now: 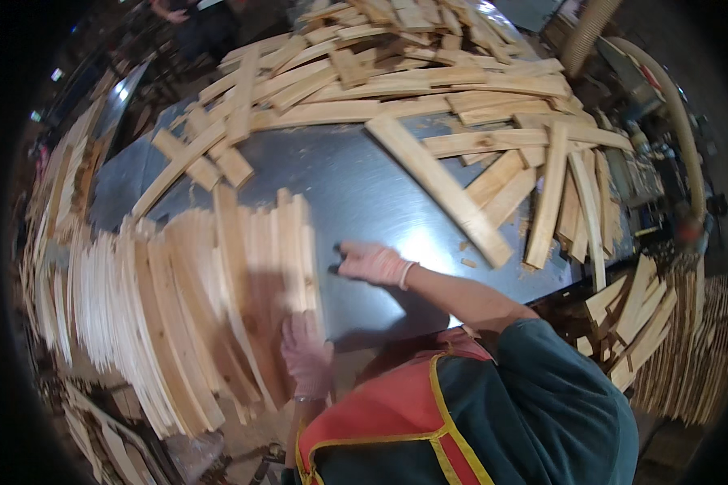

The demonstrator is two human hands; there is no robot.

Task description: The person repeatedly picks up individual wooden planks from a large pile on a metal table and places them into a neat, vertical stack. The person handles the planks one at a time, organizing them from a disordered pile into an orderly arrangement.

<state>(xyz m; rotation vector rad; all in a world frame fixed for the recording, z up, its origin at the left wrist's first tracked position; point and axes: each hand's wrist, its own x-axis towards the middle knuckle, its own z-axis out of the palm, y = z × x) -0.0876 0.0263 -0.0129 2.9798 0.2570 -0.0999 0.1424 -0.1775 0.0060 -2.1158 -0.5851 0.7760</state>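
Observation:
A long row of wooden strips (158, 299) stands packed side by side, reaching across the left part of the metal table (340, 198) and past its near edge. My left hand (306, 357), in a pinkish work glove, lies against the near right end of this row with its fingers stretched out. Over the bare metal just right of the row is my right hand (372, 263), gloved too, with dark fingertips. Its thumb and fingers are apart and point toward the row; nothing shows between them.
Loose boards (412, 85) lie in a jumbled heap along the table's far side. One long board (441, 190) slants toward the right edge. More wood pieces (639, 319) are stacked at the lower right. A ribbed hose (679, 113) hangs at the right; another person (190, 20) stands far left.

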